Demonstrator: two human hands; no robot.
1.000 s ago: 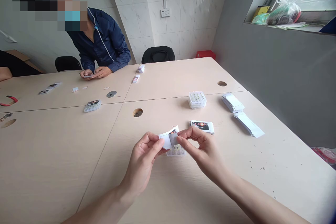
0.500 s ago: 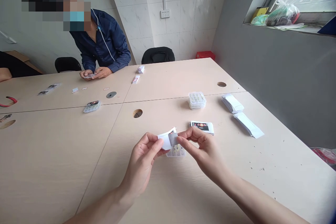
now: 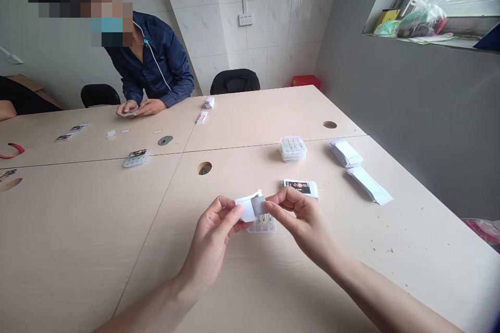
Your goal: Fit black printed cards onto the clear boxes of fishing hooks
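My left hand (image 3: pixel 214 234) is closed, thumb on top, around a small white card (image 3: pixel 245 209) raised over the table. At the card's right end lies a small grey square piece (image 3: pixel 258 205), its edge pinched between thumb and forefinger of my right hand (image 3: pixel 294 210). Whether the grey piece is stuck to the card I cannot tell. Below and partly hidden by the card sits a clear plastic box (image 3: pixel 263 225) with small divided items inside. Just behind my right fingers lies a stack of printed cards (image 3: pixel 310 188) with a black label.
Beyond stand stacked clear boxes (image 3: pixel 292 149); white paper slips (image 3: pixel 369 186) fan out on the right. The table (image 3: pixel 187 291) has round cable holes, one here (image 3: pixel 204 168). A co-worker (image 3: pixel 156 62) across the table handles something flat. A labelled box (image 3: pixel 136 158) sits left.
My hands hold nearly the same pose, the card and grey piece barely shifted. The co-worker's hands have moved slightly.
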